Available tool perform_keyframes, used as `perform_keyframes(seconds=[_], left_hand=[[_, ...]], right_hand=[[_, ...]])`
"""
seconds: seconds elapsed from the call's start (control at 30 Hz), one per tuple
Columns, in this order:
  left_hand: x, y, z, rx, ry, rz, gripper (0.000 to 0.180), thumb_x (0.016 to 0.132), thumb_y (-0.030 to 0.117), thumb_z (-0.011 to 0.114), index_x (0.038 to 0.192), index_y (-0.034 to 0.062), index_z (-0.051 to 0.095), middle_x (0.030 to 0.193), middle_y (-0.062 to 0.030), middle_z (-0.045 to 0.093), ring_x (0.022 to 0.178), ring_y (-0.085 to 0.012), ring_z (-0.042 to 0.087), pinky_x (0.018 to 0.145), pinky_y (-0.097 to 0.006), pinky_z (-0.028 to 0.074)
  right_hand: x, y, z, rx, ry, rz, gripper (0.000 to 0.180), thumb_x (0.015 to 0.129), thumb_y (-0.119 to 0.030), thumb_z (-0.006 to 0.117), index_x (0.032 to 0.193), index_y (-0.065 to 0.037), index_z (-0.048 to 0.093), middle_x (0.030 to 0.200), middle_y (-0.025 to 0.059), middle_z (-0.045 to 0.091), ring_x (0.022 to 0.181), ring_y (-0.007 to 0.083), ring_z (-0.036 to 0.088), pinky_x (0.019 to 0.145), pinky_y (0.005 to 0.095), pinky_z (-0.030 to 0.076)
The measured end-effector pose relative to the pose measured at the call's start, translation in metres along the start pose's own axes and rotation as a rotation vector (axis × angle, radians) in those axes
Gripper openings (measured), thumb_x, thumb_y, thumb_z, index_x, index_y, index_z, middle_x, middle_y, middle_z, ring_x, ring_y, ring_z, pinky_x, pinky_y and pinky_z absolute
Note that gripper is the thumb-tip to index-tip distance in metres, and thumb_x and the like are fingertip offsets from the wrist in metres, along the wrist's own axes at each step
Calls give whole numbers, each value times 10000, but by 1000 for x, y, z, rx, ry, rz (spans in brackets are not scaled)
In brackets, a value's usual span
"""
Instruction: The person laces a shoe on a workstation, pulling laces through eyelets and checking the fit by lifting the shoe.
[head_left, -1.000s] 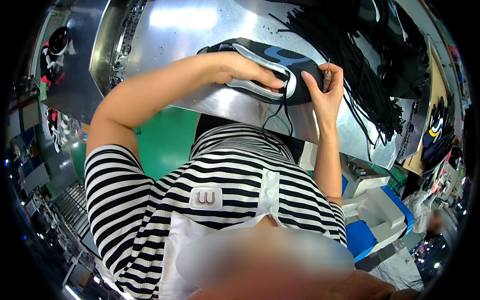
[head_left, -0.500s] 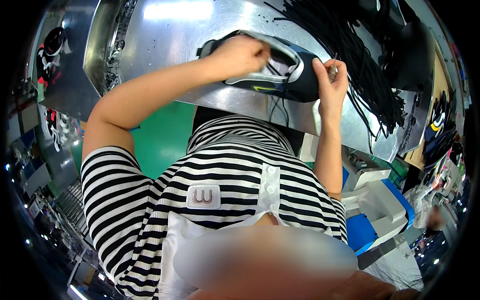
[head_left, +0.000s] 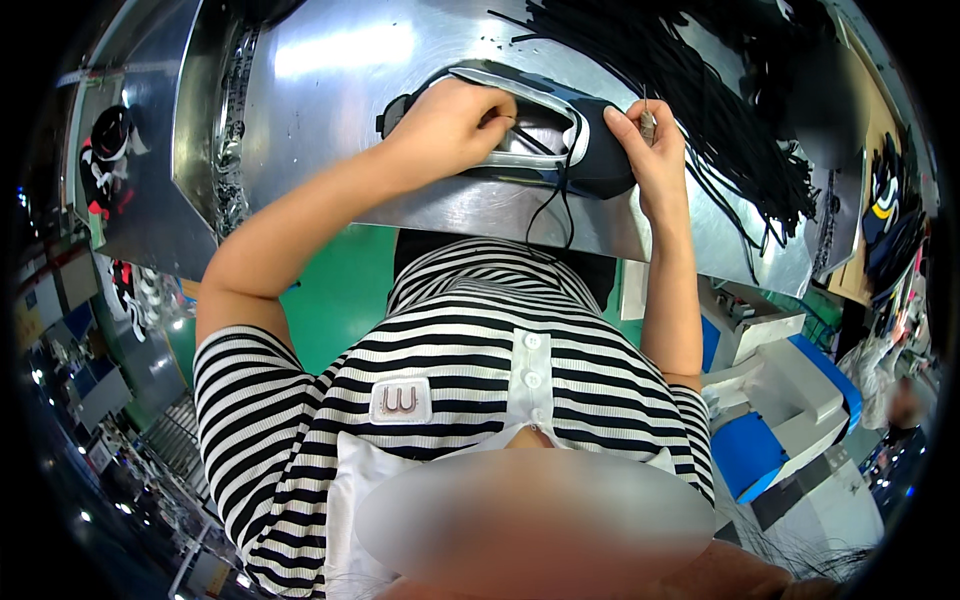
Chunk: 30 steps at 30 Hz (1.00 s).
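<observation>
A dark shoe [head_left: 602, 160] with a grey-lined opening lies on its side of the metal table nearest me, toe to the right. My left hand [head_left: 450, 125] is over its opening, thumb and fingers pinched on a black shoelace [head_left: 530, 143]. The lace runs across the opening to the shoe's near edge, where a loose loop hangs down. My right hand [head_left: 652, 160] is at the toe, its thumb against it. Between its fingers sits a small brownish tool [head_left: 648, 127] with a thin metal tip. My left fingertips are partly hidden.
A big bundle of black laces [head_left: 690, 120] spreads over the right of the metal table [head_left: 310, 120], close to my right hand. Blue-and-white equipment [head_left: 790, 400] stands below at the right. Dark shoe parts [head_left: 885, 220] lie at the far right edge.
My left hand has moved slightly left and down, drawing the lace across the opening. The hanging lace now forms a wider loop. My right hand stays at the toe with the tool.
</observation>
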<state>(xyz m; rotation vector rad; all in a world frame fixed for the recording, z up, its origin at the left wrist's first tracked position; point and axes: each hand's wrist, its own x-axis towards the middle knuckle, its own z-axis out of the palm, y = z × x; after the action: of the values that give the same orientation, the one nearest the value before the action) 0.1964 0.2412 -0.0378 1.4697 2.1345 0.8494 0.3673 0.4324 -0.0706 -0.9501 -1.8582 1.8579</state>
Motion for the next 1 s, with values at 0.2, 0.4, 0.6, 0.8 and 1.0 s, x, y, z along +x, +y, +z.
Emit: perform_keyframes(seconds=[0.2, 0.4, 0.6, 0.8, 1.0], left_hand=[[-22, -32, -65, 261, 437, 58, 115, 904, 19, 631, 1020, 25, 631, 920, -74, 642, 717, -134, 609, 644, -257, 493], [-64, -118, -146, 508, 695, -276, 65, 880, 45, 656, 934, 8, 651, 790, -74, 613, 657, -150, 578, 640, -266, 479], [-30, -17, -89, -151, 384, -27, 80, 915, 21, 627, 990, 9, 650, 967, -45, 627, 868, -90, 571, 783, -215, 462], [18, 64, -38, -88, 69, 403, 35, 837, 17, 653, 870, 14, 641, 1252, -150, 618, 1004, -251, 627, 830, -317, 501], [32, 60, -2, 12, 222, 317, 84, 840, 11, 679, 922, 5, 657, 1067, -96, 634, 882, -193, 616, 766, -290, 490]], right_hand=[[2, 8, -14, 41, 9, -22, 295, 821, -203, 808, 889, -70, 553, 758, -32, 532, 651, 42, 467, 568, 187, 381], [6, 14, -30, 34, 31, -10, 289, 835, -204, 802, 896, -71, 553, 767, -34, 528, 682, 37, 449, 594, 200, 375], [9, 21, -26, -259, 146, -98, 326, 884, -311, 741, 929, -58, 540, 759, 21, 562, 713, 105, 534, 652, 257, 437], [4, 7, -30, -682, 292, -621, 236, 903, -215, 691, 909, -17, 562, 876, 84, 579, 730, 265, 566, 687, 357, 477], [-24, -25, -5, -18, -256, -348, 188, 888, -138, 696, 1015, -2, 671, 985, 30, 633, 935, 127, 583, 858, 275, 459]])
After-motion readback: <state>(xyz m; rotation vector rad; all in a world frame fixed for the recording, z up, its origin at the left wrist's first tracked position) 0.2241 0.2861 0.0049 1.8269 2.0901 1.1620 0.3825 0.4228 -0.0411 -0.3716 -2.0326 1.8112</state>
